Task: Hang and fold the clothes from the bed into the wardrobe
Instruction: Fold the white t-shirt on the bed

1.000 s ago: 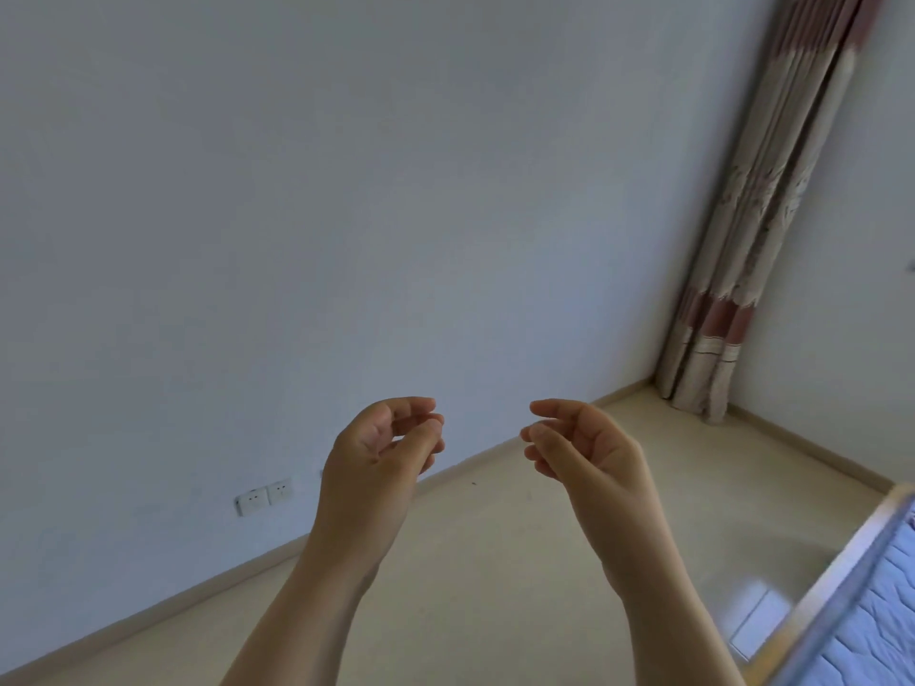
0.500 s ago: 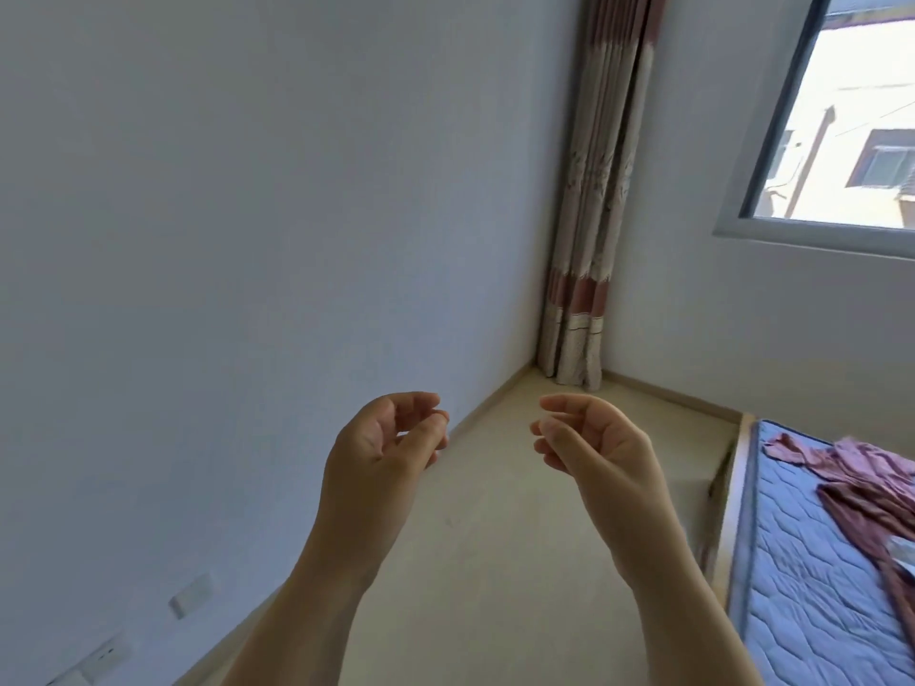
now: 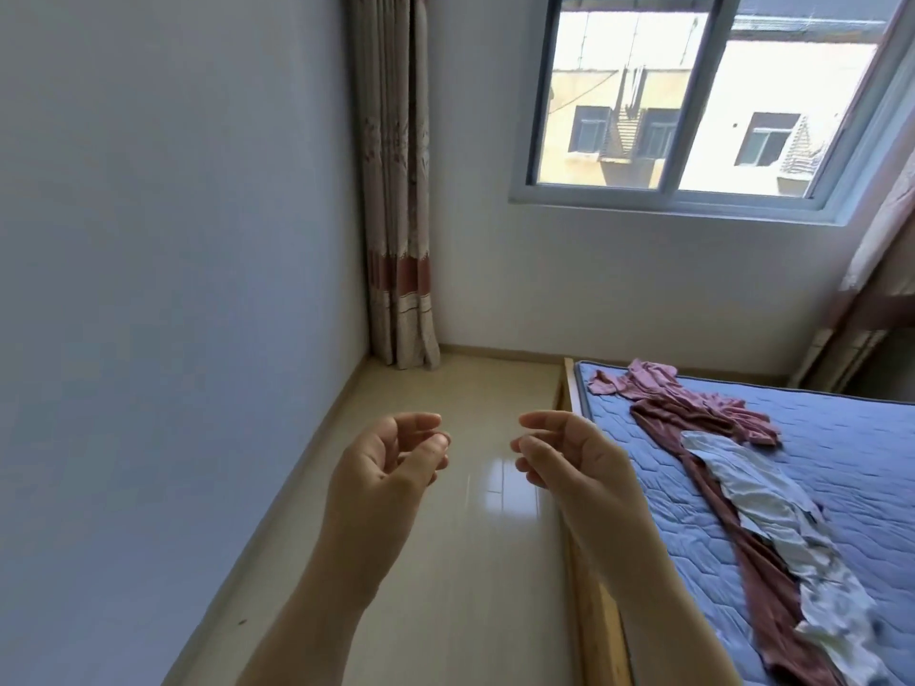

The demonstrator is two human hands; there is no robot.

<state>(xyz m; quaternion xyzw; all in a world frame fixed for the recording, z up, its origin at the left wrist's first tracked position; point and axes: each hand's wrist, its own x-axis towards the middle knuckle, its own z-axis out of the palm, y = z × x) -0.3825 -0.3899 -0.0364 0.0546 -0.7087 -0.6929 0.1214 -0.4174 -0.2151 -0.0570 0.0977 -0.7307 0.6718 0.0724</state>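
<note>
The clothes [image 3: 742,487] lie on the bed [image 3: 851,462] at the right; the curtain [image 3: 396,215] hangs left of the window [image 3: 693,91].

Blue quilted bed [image 3: 851,467], maroon garment [image 3: 693,428], white, perhaps patterned, garment [image 3: 772,507] lying across it

I see the bed [image 3: 851,462] cut by the right edge, and the maroon garment [image 3: 703,482] runs off the bottom.

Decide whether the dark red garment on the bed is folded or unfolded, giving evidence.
Unfolded. The dark red garment lies stretched in a long crumpled strip along the blue mattress, partly under a white garment.
</note>
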